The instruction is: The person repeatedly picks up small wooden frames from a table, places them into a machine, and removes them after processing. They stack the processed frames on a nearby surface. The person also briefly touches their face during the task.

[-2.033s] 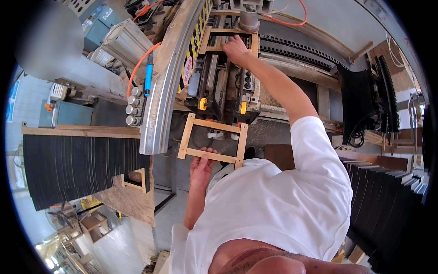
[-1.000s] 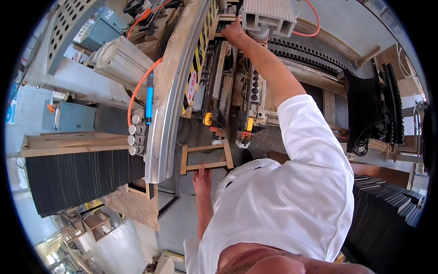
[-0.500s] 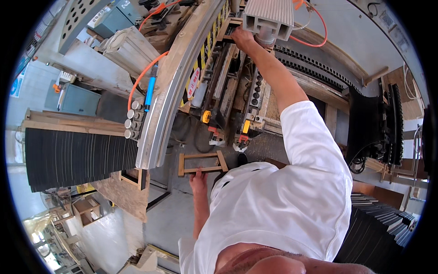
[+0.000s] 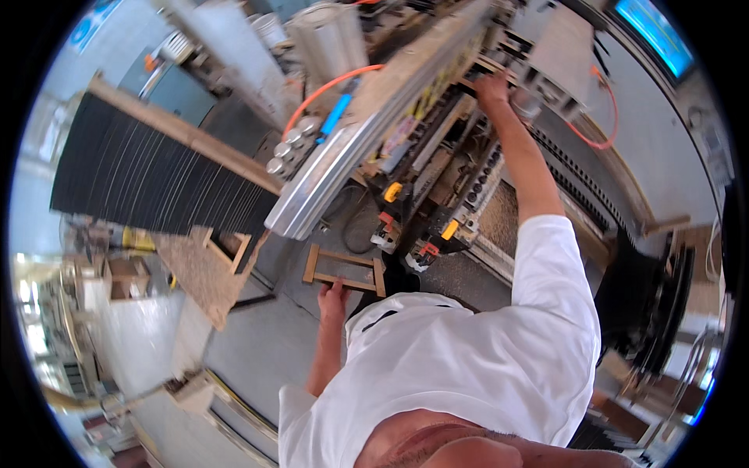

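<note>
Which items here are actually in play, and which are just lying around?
In play:
- small wooden frame, gripped by the left hand
- machine, where the right hand reaches into the upper part

Lying about:
- stack of black panels
- orange hose
- wooden board on floor

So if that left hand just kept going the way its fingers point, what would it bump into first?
The left hand already grips the small wooden frame; past it, probably the machine's orange-tipped clamps, though depth is unclear.
</note>
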The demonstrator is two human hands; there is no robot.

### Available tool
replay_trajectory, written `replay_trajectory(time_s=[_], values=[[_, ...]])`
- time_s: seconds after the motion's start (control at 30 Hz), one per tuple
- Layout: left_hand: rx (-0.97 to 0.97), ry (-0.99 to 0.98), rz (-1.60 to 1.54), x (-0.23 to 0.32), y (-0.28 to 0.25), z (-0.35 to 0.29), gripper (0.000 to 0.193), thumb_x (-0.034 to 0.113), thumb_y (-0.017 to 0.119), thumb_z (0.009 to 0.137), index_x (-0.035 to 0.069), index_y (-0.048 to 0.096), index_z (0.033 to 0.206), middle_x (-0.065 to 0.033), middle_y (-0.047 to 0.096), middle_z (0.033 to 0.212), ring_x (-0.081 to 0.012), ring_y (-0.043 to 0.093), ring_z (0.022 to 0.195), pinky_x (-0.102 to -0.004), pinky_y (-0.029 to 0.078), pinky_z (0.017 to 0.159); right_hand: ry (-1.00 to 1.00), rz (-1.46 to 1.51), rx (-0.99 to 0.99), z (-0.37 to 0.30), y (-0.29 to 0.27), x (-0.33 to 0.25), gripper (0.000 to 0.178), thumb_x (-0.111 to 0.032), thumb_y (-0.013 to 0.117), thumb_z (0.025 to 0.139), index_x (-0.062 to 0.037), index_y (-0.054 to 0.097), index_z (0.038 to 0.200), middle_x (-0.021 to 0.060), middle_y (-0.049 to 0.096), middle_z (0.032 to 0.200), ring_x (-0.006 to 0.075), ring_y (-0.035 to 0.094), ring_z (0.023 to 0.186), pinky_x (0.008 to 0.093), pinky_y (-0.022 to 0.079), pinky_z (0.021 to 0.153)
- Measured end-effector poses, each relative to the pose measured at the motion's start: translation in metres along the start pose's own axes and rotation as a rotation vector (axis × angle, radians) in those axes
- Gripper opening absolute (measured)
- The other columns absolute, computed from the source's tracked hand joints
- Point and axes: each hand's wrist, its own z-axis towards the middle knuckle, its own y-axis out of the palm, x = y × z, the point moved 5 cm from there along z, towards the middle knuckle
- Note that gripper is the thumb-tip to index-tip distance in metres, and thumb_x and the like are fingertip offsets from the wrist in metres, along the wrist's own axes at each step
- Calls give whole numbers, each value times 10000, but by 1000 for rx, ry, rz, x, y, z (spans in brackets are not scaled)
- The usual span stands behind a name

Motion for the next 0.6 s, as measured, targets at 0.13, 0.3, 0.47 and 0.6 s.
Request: replay_trajectory(time_s=[0.13,0.3,0.47,0.6], values=[[95,88,55,13,-15,-12,228,147,608,899,59,592,1108,-20,635,1000,-122,606,877,-266,508,711,-48,-188,11,1,4,-7,177,-129,617,777,-159,713,923,85,698,957,280,651,973,511,419,933],[241,178,142,31,-63,-8,234,162,608,912,50,606,1117,-19,623,992,-121,590,895,-279,506,736,6,-218,-3,-15,-23,-16,136,-116,596,855,-153,705,928,73,695,999,320,627,1016,486,430,911],[343,468,107,87,-137,7,180,107,593,904,24,622,1062,-21,626,857,-121,594,765,-261,507,659,99,-94,39,-20,-19,9,143,-191,619,827,-135,687,940,112,681,998,335,574,1068,490,392,948],[549,521,-62,137,-211,24,179,110,617,890,-25,620,1007,-40,627,809,-106,566,647,-243,459,536,85,71,246,-50,-80,-16,206,-236,640,784,-114,678,946,126,661,1041,327,594,1033,462,444,879]])
